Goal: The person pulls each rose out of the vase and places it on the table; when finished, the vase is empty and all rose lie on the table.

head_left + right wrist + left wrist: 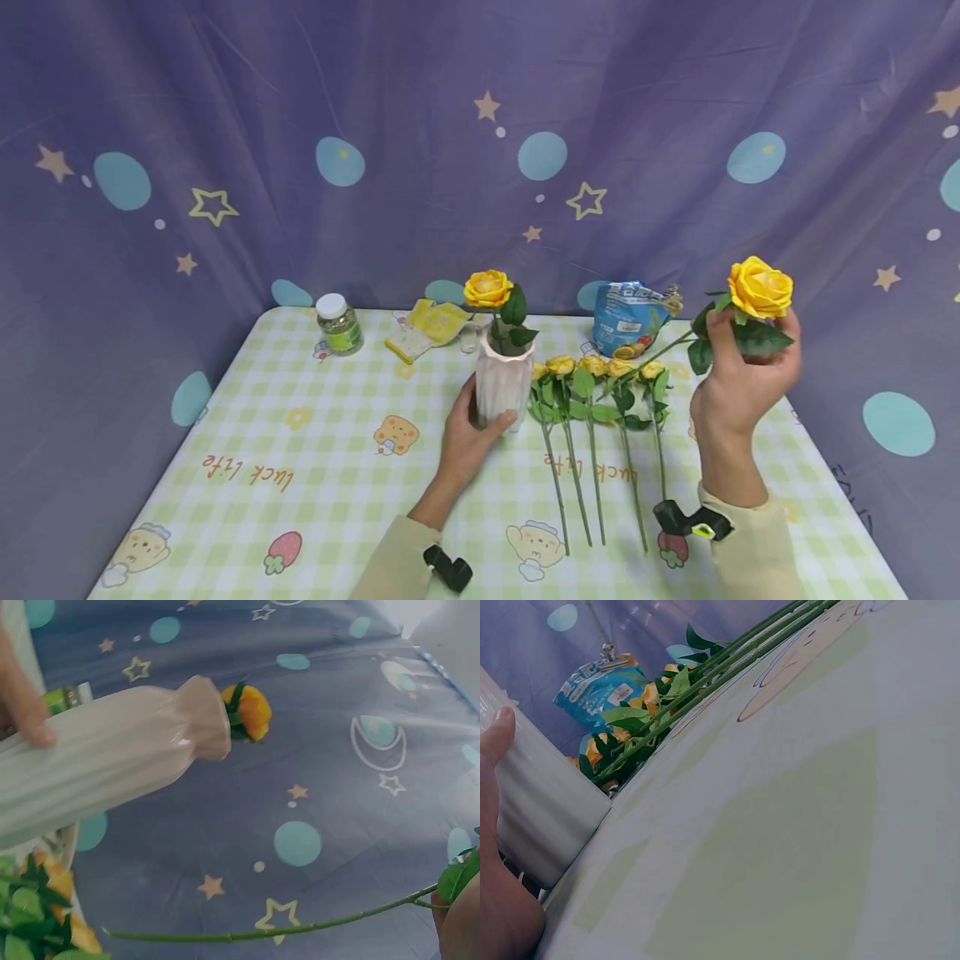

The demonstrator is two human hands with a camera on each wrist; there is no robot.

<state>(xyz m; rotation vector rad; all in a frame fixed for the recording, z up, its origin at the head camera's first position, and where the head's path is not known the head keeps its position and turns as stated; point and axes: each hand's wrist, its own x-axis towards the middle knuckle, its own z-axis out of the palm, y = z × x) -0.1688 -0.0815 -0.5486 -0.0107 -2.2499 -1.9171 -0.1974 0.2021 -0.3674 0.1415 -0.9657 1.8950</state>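
My left hand [467, 433] grips the lower part of a pale, ribbed vase [504, 383], thumb across its front. One yellow rose [488, 289] stands in the vase, its bloom and leaves above the wavy rim. To the right and higher, my right hand [750, 367] holds another yellow rose [761, 287] just under the bloom. Its bare green stem [300, 928] slants down and left towards the vase, the cut end free in the right wrist view. Between the hands, several yellow roses [592, 367] lie side by side on the tablecloth, stems towards me.
A blue pouch [626, 321] with a clip on top stands behind the lying roses. At the back left are a white-capped jar [339, 324] and yellow-and-white gloves [431, 327]. A checked cloth [337, 517] covers the table; a purple curtain [420, 108] hangs behind it.
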